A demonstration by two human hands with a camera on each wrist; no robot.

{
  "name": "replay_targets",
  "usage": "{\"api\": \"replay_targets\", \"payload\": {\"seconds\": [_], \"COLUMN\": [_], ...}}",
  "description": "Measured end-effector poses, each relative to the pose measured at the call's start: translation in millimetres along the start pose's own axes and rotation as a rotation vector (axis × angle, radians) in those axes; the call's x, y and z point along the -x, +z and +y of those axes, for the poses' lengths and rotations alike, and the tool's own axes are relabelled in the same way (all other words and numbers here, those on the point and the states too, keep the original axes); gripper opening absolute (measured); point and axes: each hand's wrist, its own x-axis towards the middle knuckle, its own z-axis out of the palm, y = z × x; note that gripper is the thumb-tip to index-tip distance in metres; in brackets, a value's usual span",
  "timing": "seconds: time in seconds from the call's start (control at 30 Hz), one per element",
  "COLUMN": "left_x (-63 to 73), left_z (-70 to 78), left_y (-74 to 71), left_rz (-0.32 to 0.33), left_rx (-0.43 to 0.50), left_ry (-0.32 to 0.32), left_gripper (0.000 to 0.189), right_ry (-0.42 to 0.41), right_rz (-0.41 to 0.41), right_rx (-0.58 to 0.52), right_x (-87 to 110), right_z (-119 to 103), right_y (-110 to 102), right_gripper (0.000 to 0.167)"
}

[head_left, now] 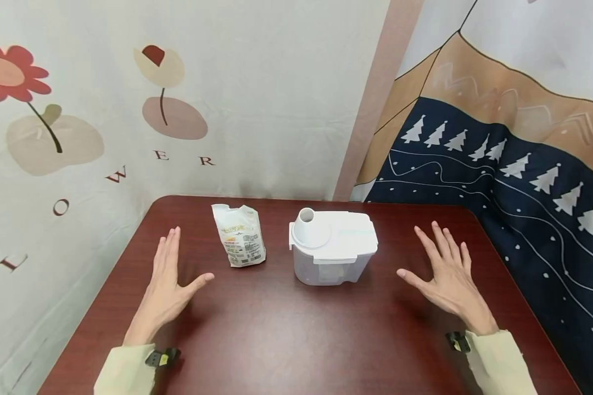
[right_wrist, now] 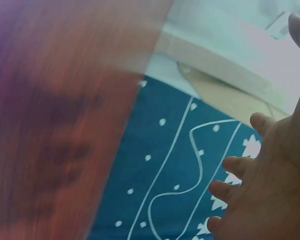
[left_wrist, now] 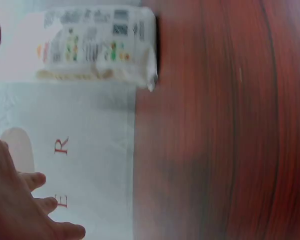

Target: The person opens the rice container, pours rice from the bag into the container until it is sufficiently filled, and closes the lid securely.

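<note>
Two empty hands, fingers spread: your left hand (head_left: 162, 293), right hand (head_left: 448, 280); white bag (head_left: 241, 238) at your eleven o'clock, lidded container (head_left: 333, 248) at twelve; a careless sweep could topple the bag.

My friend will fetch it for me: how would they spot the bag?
Start with the dark red table. On its far half, between the person's left hand and the lidded container, is the bag. It is white, printed and crumpled, unlike the boxy container.

Letters (head_left: 116, 174) "LOWER" on white curtain (head_left: 267, 99), unreadable print (head_left: 252, 245) on bag (head_left: 228, 217)
</note>
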Motion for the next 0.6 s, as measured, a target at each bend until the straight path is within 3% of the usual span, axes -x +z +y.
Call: {"api": "replay_targets", "payload": {"seconds": [0.23,0.6], "left_x": [8.9,20.5], "left_z": [19.2,48.9], "left_y": [7.5,19.1], "left_rz": [0.013,0.103], "left_rx": [0.153,0.295], "left_ry": [0.002,0.152], "left_gripper": [0.115,0.119], "right_ry": [-0.057,-0.152], "right_rz": [0.013,0.039], "right_rx": [-0.041,-0.055], "right_x": [0.0,0.0], "right_z": [-20,-49], "right_y": [-6,-15], "right_gripper": [0.100,0.104]}}
